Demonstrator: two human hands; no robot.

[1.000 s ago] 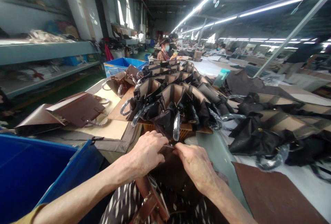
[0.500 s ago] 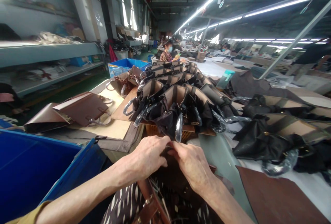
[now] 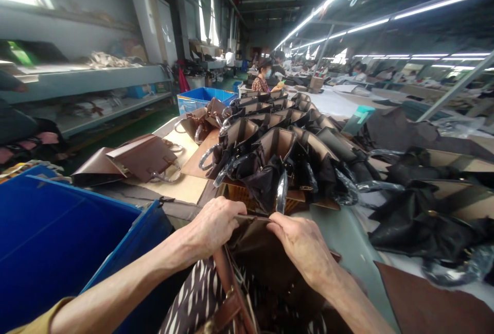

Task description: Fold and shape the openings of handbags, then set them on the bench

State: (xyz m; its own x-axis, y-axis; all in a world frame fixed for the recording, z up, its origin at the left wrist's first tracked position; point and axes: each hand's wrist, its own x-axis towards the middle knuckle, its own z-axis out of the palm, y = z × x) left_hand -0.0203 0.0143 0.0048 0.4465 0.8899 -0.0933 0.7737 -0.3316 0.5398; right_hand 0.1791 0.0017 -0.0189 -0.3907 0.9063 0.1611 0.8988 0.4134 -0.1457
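Factory table (image 3: pixel 341 231) ahead is crowded with black bags (image 3: pixel 260 179), probably why the brown bag (image 3: pixel 262 254) sits over the lap (image 3: pixel 189 298), left hand (image 3: pixel 216 226) and right hand (image 3: pixel 303 241) pinched nearly closed on its edge, spaced apart, likely keeping it taut.

Dark brown leather bag (image 3: pixel 270 254): lower part cut by bottom edge, dark surface hard to read. Left grip (image 3: pixel 216 226), right grip (image 3: pixel 303 241): fingertips partly hidden at bag's top edge. Blue plastic bin (image 3: pixel 73 221): cut off left and bottom. Yellowish slatted basket (image 3: pixel 236 196): mostly hidden behind black leather bags (image 3: pixel 266 177). Black bags at far right: clipped by right edge. Flat brown leather sheet (image 3: pixel 428 298): cut lower right. Person at left (image 3: pixel 19 123): cut by left edge, blurred. Distant workers (image 3: pixel 358 72): too small to tell what they handle.
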